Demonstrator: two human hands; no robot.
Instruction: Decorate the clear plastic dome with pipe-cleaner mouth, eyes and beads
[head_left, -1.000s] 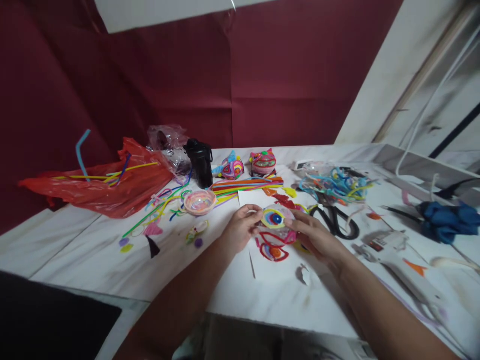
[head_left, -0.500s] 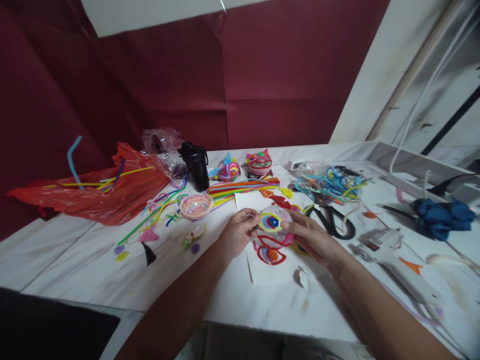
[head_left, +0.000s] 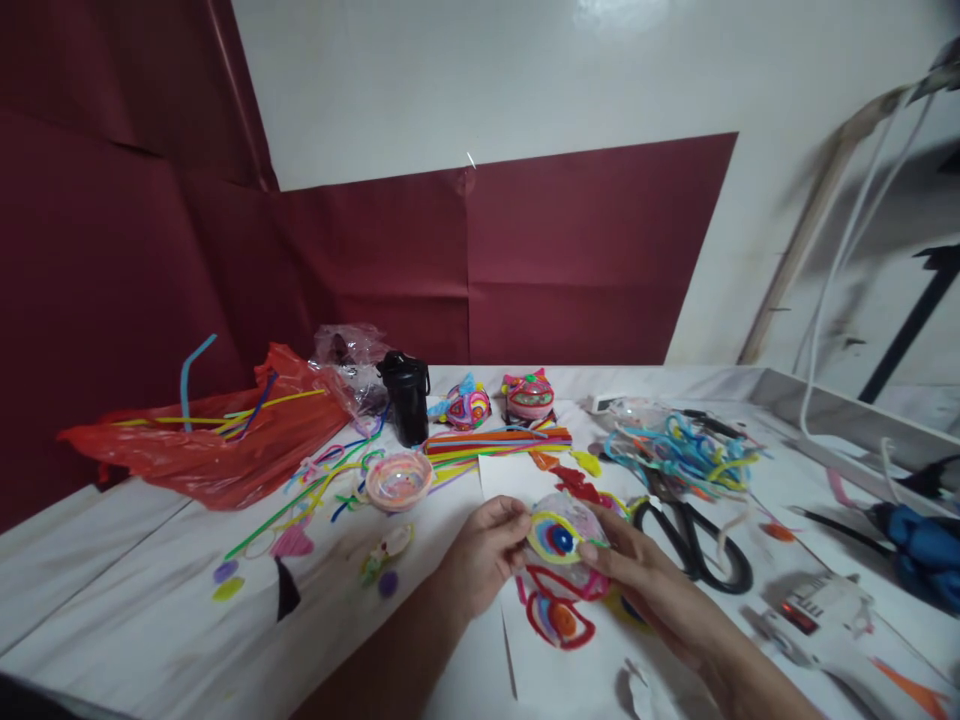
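Note:
A rounded, pale craft piece (head_left: pixel 582 516) with a yellow-edged eye (head_left: pixel 556 538) in white and blue on its front is between my two hands. My left hand (head_left: pixel 480 560) pinches its left edge with thumb and fingertips. From the right, my right hand (head_left: pixel 649 575) grips it, thumb at the eye's corner and fingers partly hidden behind. Pink and red pipe-cleaner trim shows at the lower part. Just below is a red-rimmed eye shape (head_left: pixel 559 620) with an orange centre; I cannot tell whether it is attached. White paper (head_left: pixel 544 675) lies underneath.
Black-handled scissors (head_left: pixel 694 545) and a glue gun (head_left: pixel 821 625) lie to the right, near tangled blue pipe cleaners (head_left: pixel 679 450). A pink bowl (head_left: pixel 397 482), black bottle (head_left: pixel 407 400) and red plastic bag (head_left: pixel 225 440) stand left. Two decorated craft figures (head_left: pixel 529 395) sit at the back.
The head view has tilted up, so everything sits lower in the picture and more wall shows. Both hands keep their hold on the craft piece, with little visible change in grip.

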